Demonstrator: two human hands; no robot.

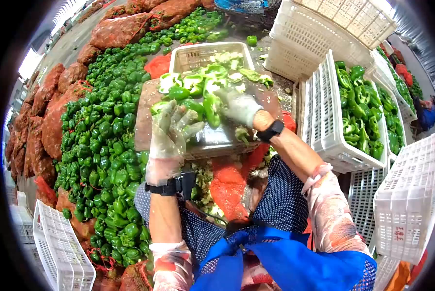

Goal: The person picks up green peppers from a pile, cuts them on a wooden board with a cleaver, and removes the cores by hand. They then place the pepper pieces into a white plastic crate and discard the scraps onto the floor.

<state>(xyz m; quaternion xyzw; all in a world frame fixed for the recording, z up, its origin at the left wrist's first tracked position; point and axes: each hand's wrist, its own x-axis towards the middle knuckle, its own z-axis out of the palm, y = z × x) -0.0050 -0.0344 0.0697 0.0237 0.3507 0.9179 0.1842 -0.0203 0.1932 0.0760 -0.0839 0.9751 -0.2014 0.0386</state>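
My left hand (pixel 175 127), in a whitish glove, is raised over the left part of the cutting board (pixel 144 119) with its fingers spread and nothing in it. On the board's right side my gloved right hand (pixel 241 107) is blurred, its fingers at a cut green pepper piece (pixel 211 110); whether it grips the piece is unclear. Halved peppers (pixel 193 83) and a whole pepper (pixel 178 93) lie behind my hands. A cut-off core (pixel 242 135) rests near the front edge. Behind the board stands a pale crate (pixel 187 51) holding light pepper scraps (pixel 227 59).
A long heap of green peppers (pixel 113 131) spreads to the left, with red mesh sacks (pixel 48 106) beyond. At right, a white crate (pixel 324 114) holds cut peppers (pixel 360 109). Stacked white crates (pixel 314 41) rise behind. Another person (pixel 426 112) is at the far right.
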